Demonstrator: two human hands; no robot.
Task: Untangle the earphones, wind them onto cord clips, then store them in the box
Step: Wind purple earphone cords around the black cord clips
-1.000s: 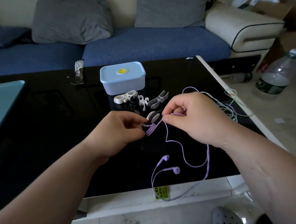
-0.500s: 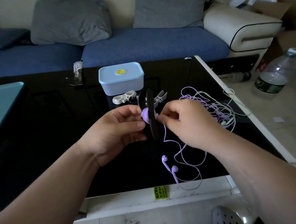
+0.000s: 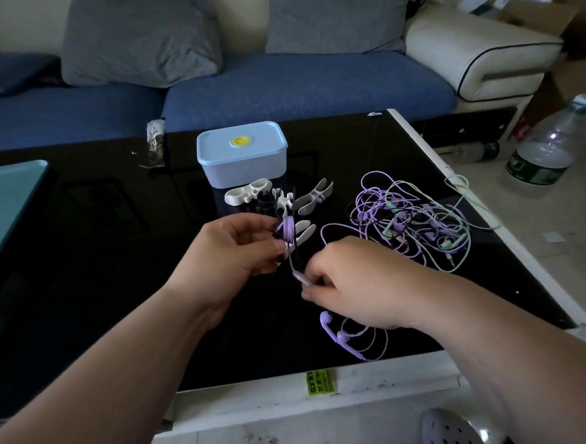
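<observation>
At left of centre, above the black table (image 3: 116,267), the left hand (image 3: 238,249) pinched an upright black cord clip (image 3: 296,254), fingers curled, forearm reaching in from below. Behind it stood the lidded box (image 3: 243,156), with spare clips (image 3: 248,193) just in front. Purple cord (image 3: 288,230) wrapped the clip's waist (several turns showed). Winding well probably called for light, even tension and turns laid side by side. The right hand (image 3: 360,286), knuckles up, pinched that cord just below the clip, with the earbuds (image 3: 332,332) lying beneath its wrist. Further right lay the tangled earphones (image 3: 418,221).
</observation>
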